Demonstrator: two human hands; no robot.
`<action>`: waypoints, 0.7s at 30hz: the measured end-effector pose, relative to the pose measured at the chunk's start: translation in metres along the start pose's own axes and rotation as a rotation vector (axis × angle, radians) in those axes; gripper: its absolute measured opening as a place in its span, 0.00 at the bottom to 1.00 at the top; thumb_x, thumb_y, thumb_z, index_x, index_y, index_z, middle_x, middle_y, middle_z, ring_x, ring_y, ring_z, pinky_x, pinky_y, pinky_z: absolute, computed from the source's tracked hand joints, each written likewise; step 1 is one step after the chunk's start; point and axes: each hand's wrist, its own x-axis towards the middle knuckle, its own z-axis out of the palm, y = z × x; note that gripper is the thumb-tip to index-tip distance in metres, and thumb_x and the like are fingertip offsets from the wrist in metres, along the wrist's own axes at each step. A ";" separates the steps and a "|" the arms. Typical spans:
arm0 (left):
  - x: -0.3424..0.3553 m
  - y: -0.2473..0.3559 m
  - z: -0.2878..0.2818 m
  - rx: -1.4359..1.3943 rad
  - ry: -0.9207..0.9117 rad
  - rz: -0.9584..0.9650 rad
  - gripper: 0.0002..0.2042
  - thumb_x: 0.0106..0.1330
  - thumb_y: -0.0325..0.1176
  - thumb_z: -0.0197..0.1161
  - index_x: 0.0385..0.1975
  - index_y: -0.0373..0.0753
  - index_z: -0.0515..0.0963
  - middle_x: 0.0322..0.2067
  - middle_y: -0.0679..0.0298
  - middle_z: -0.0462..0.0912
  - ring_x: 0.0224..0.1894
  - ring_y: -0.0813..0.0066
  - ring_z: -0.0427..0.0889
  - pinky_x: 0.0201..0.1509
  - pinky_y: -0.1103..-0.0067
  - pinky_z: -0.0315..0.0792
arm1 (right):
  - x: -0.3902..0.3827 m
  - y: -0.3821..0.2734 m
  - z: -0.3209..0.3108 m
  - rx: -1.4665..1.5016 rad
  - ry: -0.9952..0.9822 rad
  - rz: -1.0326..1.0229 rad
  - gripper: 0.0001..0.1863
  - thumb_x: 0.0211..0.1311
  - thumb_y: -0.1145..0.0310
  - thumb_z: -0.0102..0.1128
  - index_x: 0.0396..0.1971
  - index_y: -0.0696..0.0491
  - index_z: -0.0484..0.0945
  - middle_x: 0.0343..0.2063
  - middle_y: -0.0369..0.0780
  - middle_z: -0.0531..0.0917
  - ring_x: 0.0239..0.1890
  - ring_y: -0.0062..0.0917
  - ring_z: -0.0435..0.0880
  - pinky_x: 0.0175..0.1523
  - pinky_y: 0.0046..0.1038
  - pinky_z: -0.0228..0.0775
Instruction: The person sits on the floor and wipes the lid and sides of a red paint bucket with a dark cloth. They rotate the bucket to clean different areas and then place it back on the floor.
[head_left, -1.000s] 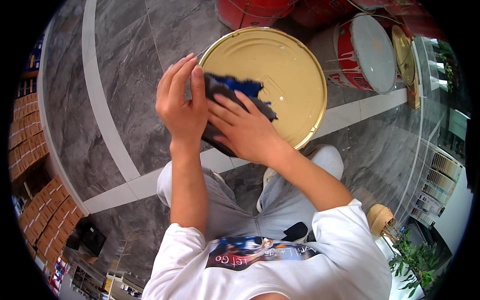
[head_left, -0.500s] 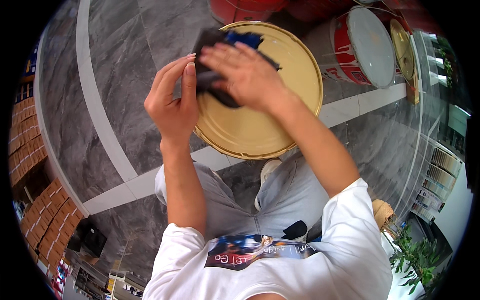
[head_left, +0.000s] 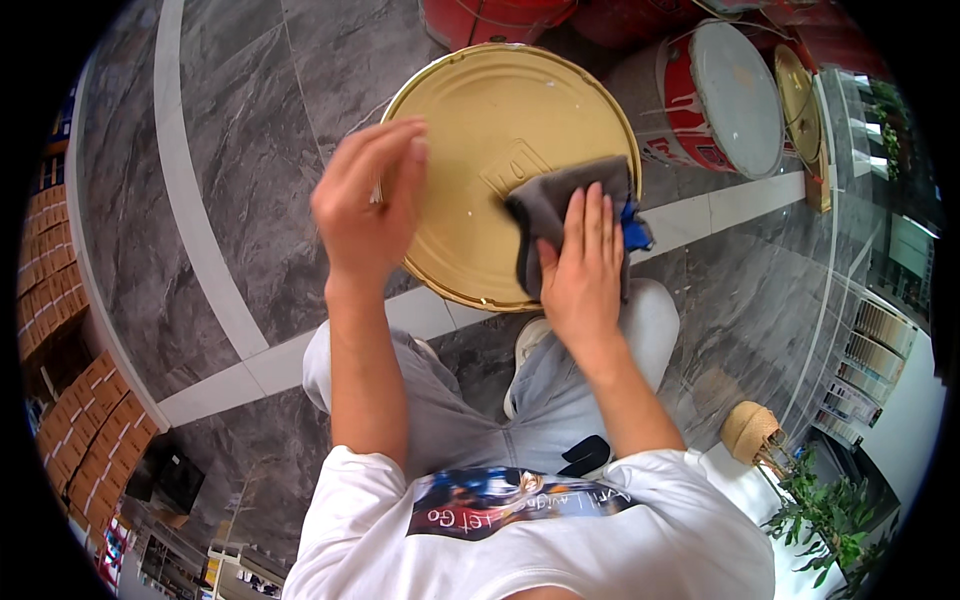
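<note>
A gold round lid [head_left: 465, 120] with a stamped square mark sits on a container in front of my legs. My right hand [head_left: 585, 260] lies on a folded grey cloth [head_left: 550, 195] with a blue patch, pressing it to the lid's right side, fingers stretched out side by side. My left hand [head_left: 365, 210] is at the lid's left rim, its fingers bent and smeared by motion; whether it touches the rim I cannot tell.
Red buckets [head_left: 490, 20] stand beyond the lid, with a red-and-white bucket [head_left: 730, 95] and another gold lid [head_left: 795, 100] at the right. Stacked cardboard boxes [head_left: 75, 420] are at the left. A woven basket [head_left: 750, 430], a plant [head_left: 830, 510] and sample boards [head_left: 860, 370] are at the lower right.
The cloth, under my right hand, went up toward the far side, then down to the right edge, baring the middle of the lid. My left hand shifts slightly and blurs.
</note>
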 end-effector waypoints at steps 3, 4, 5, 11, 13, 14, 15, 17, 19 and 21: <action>-0.003 0.012 0.010 -0.004 -0.237 0.134 0.07 0.62 0.22 0.70 0.39 0.32 0.86 0.43 0.54 0.89 0.44 0.60 0.89 0.49 0.74 0.81 | 0.003 -0.010 0.000 0.010 0.002 -0.001 0.39 0.72 0.55 0.58 0.74 0.62 0.58 0.75 0.55 0.58 0.77 0.51 0.57 0.78 0.53 0.48; -0.007 0.016 0.017 -0.030 -0.264 0.136 0.08 0.59 0.23 0.71 0.39 0.33 0.85 0.44 0.55 0.88 0.46 0.57 0.88 0.53 0.69 0.81 | 0.015 -0.008 0.001 0.028 0.025 -0.010 0.40 0.72 0.54 0.59 0.74 0.62 0.58 0.75 0.55 0.58 0.78 0.50 0.56 0.78 0.53 0.47; -0.007 0.020 0.024 -0.014 -0.288 0.195 0.10 0.59 0.23 0.71 0.40 0.33 0.85 0.45 0.55 0.88 0.49 0.56 0.87 0.56 0.66 0.80 | 0.029 -0.006 0.003 0.045 0.048 -0.017 0.41 0.71 0.53 0.59 0.74 0.62 0.58 0.75 0.54 0.58 0.78 0.50 0.56 0.78 0.53 0.46; -0.010 0.023 0.030 0.128 -0.240 0.242 0.14 0.59 0.23 0.70 0.46 0.35 0.84 0.51 0.57 0.87 0.56 0.56 0.85 0.65 0.61 0.75 | 0.126 -0.019 0.028 0.029 0.136 -0.326 0.41 0.65 0.55 0.56 0.76 0.53 0.60 0.77 0.44 0.60 0.79 0.38 0.56 0.81 0.48 0.40; -0.009 0.015 0.025 0.188 -0.184 0.205 0.14 0.64 0.25 0.68 0.50 0.35 0.83 0.53 0.57 0.86 0.56 0.55 0.84 0.65 0.62 0.75 | 0.130 -0.041 0.034 0.060 0.111 -0.456 0.38 0.66 0.54 0.55 0.74 0.53 0.63 0.76 0.43 0.62 0.80 0.37 0.55 0.81 0.48 0.40; -0.009 0.014 0.024 0.234 -0.184 0.136 0.14 0.65 0.26 0.67 0.51 0.35 0.83 0.54 0.57 0.86 0.57 0.55 0.84 0.65 0.63 0.75 | 0.129 -0.049 0.034 0.084 0.083 -0.526 0.37 0.66 0.54 0.55 0.73 0.53 0.65 0.76 0.43 0.63 0.80 0.37 0.54 0.81 0.48 0.40; -0.012 0.014 0.023 0.278 -0.190 0.066 0.14 0.67 0.27 0.66 0.52 0.34 0.83 0.54 0.57 0.86 0.57 0.54 0.84 0.65 0.64 0.75 | 0.120 -0.054 0.030 0.091 -0.011 -0.593 0.36 0.66 0.54 0.55 0.72 0.53 0.67 0.75 0.42 0.65 0.79 0.37 0.55 0.81 0.48 0.40; -0.021 0.006 0.021 0.407 -0.280 -0.015 0.18 0.73 0.35 0.62 0.59 0.34 0.79 0.61 0.56 0.81 0.63 0.54 0.79 0.67 0.65 0.72 | 0.099 -0.054 0.015 0.336 -0.183 -0.640 0.30 0.64 0.62 0.59 0.67 0.54 0.73 0.73 0.42 0.68 0.79 0.36 0.56 0.82 0.45 0.40; -0.026 0.010 0.019 0.430 -0.352 0.017 0.22 0.74 0.40 0.61 0.62 0.34 0.77 0.63 0.54 0.79 0.66 0.53 0.76 0.71 0.63 0.67 | 0.097 -0.031 0.003 0.545 -0.300 -0.684 0.27 0.62 0.70 0.58 0.64 0.55 0.76 0.69 0.45 0.73 0.76 0.37 0.63 0.80 0.43 0.50; -0.035 0.009 0.016 0.505 -0.482 -0.005 0.29 0.75 0.49 0.58 0.69 0.37 0.70 0.71 0.56 0.69 0.74 0.54 0.65 0.77 0.63 0.58 | 0.093 0.003 -0.013 0.888 -0.357 -0.516 0.26 0.60 0.79 0.56 0.60 0.57 0.79 0.64 0.46 0.79 0.68 0.35 0.74 0.73 0.40 0.63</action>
